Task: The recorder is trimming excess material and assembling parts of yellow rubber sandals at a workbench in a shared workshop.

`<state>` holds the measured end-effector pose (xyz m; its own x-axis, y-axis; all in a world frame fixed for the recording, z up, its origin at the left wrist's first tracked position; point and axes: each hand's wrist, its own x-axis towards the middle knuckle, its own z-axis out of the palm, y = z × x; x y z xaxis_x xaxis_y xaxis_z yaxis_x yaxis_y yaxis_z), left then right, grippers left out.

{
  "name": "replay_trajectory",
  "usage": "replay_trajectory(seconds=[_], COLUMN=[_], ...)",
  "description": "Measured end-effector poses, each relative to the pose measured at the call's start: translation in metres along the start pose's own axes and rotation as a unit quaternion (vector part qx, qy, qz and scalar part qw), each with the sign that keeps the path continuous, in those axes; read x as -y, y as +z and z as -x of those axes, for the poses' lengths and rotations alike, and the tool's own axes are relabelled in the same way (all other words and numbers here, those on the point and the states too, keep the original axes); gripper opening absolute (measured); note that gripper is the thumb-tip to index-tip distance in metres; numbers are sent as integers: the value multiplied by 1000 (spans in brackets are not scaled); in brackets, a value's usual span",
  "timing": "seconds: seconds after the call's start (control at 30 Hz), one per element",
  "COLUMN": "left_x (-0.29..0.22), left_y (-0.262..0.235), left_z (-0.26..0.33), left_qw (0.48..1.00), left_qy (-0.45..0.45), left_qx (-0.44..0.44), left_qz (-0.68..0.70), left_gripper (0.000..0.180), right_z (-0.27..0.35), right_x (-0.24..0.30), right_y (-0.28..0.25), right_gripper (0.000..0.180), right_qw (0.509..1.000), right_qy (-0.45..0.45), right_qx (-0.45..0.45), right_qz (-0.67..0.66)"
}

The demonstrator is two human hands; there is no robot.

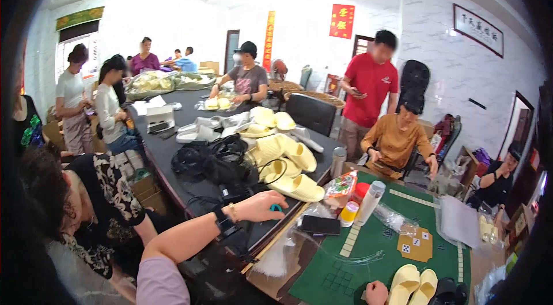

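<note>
My left hand (262, 207) reaches over the near edge of the dark table, with a gold bracelet and a black strap at its wrist. Its fingers are curled around a small teal thing (276, 207), too little of which shows to name its kind. Just beyond lie pale yellow slippers (299, 188) and a heap of black straps (213, 161). My right hand (376, 292) is closed at the lower edge, beside a pair of yellow slippers (404, 283) on the green mat (322, 259). Whatever it may hold is hidden.
A black phone (321, 225), a yellow-capped bottle (349, 214) and a tall flask (370, 204) stand between the hands. Clear plastic bags (282, 250) lie along the table edge. Several people surround the tables, one close at left (109, 189). Black slippers (446, 292) lie at right.
</note>
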<state>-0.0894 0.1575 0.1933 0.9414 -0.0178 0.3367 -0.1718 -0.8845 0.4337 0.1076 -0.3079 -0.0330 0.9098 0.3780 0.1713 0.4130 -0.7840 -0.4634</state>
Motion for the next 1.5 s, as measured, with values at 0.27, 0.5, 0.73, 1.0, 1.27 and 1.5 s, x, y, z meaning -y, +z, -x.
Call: replay_trajectory(seconds=[0.27,0.5,0.73,1.0,1.27,1.5], left_x=[-19,-35,-41,-33,-30,-33], left_y=[-5,-9,-9,-13,-15,-9], left_z=[-7,-13,-8,7,13,7], left_qw=[999,999,995,995,990,991], left_qy=[-11,-10,-17,8,-43,-58], left_qx=[22,45,85,100,135,116], left_qz=[-24,-26,-40,-20,-18,26], left_gripper=[34,35,36,35,38,34], right_z=[1,-7,-6,-3,5,6], right_x=[-28,-33,-33,-26,-5,0], right_y=[18,33,32,28,12,7], right_gripper=[35,21,21,23,17,16], right_qw=[996,988,986,984,986,984], right_qy=[-67,-45,-51,-7,-26,-35], right_qx=[-54,-123,-128,-145,-144,-148], right_qz=[4,-79,-93,-101,-80,-90])
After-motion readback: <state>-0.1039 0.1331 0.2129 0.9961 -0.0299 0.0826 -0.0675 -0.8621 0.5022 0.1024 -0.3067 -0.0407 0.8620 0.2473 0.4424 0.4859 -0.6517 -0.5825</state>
